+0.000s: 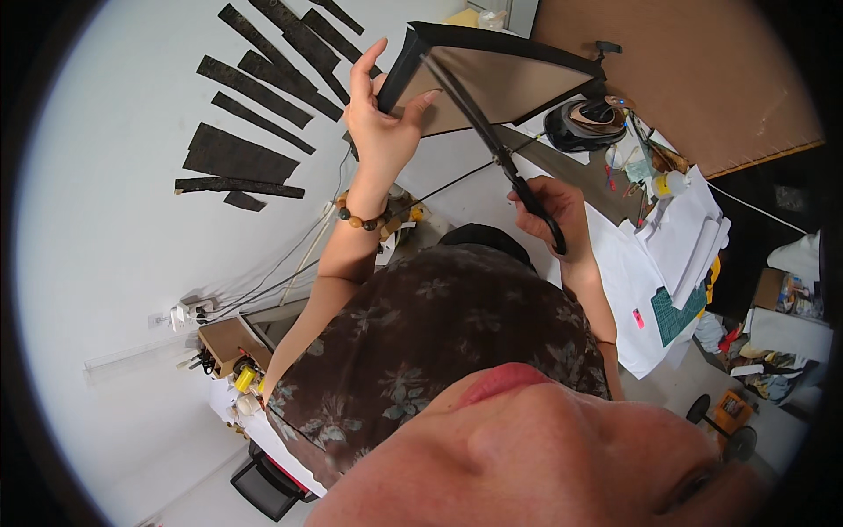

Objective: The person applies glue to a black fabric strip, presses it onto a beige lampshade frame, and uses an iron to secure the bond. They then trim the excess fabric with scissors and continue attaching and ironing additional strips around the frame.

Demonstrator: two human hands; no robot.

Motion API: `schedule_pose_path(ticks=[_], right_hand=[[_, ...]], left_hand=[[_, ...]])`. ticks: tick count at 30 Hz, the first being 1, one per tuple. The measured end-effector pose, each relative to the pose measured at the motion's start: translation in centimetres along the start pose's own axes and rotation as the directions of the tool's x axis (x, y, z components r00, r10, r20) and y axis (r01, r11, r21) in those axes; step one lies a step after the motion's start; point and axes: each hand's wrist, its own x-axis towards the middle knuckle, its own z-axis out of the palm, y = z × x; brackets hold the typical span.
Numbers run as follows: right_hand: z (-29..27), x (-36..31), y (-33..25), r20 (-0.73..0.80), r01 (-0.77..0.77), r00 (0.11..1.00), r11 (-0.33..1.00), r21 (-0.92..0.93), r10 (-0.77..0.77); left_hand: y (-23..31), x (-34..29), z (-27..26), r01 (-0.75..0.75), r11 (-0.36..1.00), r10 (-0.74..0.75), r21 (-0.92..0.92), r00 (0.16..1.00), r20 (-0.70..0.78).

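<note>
My left hand (386,127) pinches the near-left edge of a tan piece with a black border (483,92). The thumb lies on the tan face, the index finger is raised, and the other fingers are partly hidden behind the edge. A pair of long black scissors (470,105) is held in my right hand (555,215), fingers closed around the handles. The blades look closed or nearly so, and run up across the tan face to its upper left corner. Whether the tips touch the black border, I cannot tell.
Several dark strips (263,97) are fixed to the white wall at left. White sheets (676,255), a green cutting mat (676,316) and a pink item (638,318) lie at right. A black round device (584,127) stands behind. Cords and a box (230,344) sit at left.
</note>
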Motion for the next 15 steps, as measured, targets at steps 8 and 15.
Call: schedule_pose_path(ticks=[8, 15], right_hand=[[0.54, 0.37, -0.32, -0.022, 0.008, 1.000, 1.000, -0.023, -0.009], [0.41, 0.36, -0.44, -0.015, 0.030, 0.999, 0.998, -0.052, -0.031]], left_hand=[[0.43, -0.07, 0.00, 0.024, 0.998, -0.024, -0.064, 1.000, -0.003], [-0.11, -0.11, -0.17, -0.018, 0.998, 0.016, -0.061, 0.999, -0.033]])
